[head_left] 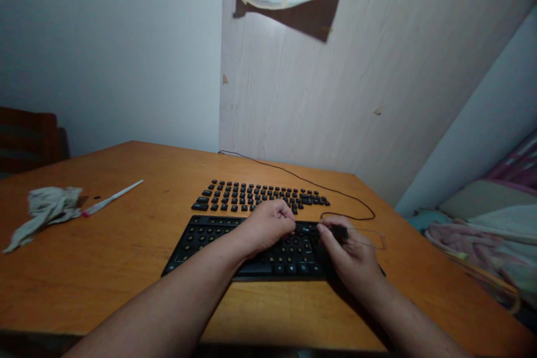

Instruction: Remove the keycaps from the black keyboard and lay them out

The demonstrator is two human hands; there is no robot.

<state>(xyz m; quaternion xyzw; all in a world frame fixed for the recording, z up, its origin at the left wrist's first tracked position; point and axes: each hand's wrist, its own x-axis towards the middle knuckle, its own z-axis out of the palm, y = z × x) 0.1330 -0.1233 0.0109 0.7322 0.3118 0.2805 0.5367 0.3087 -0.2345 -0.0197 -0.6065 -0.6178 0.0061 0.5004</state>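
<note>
A black keyboard [251, 269] lies flat on the wooden table in front of me, with bare key sockets showing over much of it. Behind it, loose black keycaps [235, 200] are laid out in rows. My left hand [272, 226] is curled closed over the upper middle of the keyboard; whatever its fingertips pinch is hidden. At the keyboard's right end, my right hand [352, 249] grips a wire keycap puller [339, 231] by its black handle. The puller's thin wire loop points off to the right. Part of the keyboard is covered by both hands.
On the left of the table [104, 268] lie a crumpled pale cloth [52, 210] and a white brush-like stick [115, 197] with a pink part. A thin black cable [289, 170] curves behind the keycaps. A wooden chair [29, 134] stands left, bedding [474, 224] lies right.
</note>
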